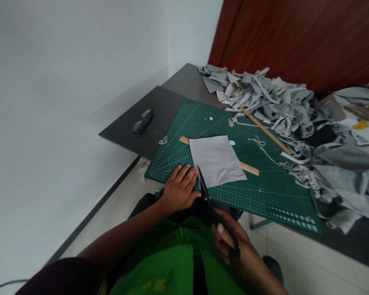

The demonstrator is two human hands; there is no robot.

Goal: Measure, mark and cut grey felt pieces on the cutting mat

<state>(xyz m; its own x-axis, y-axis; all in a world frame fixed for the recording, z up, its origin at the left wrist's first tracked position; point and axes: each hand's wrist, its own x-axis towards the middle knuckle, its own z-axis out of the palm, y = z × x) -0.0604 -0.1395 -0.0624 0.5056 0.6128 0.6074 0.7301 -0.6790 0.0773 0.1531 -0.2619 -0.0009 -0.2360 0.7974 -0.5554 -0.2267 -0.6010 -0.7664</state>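
A piece of light grey fabric [216, 159] lies flat on the green cutting mat [175, 159], close to the mat's near edge. Black-handled scissors [222, 223] are gripped in my right hand [233, 241], below the table edge. Their blades point up and away from me and reach onto the fabric's left lower side. My left hand [180, 186] rests flat on the mat with fingers stretched out, fingertips at the fabric's left edge beside the blades. A wooden ruler [249, 168] lies under the fabric, with both ends sticking out.
Grey fabric scraps [264, 94] are heaped along the back and right of the table. A second wooden ruler [267, 131] lies by the heap. Glasses [143, 121] sit on the dark board [125, 127] at left. A white wall [80, 61] borders the left side.
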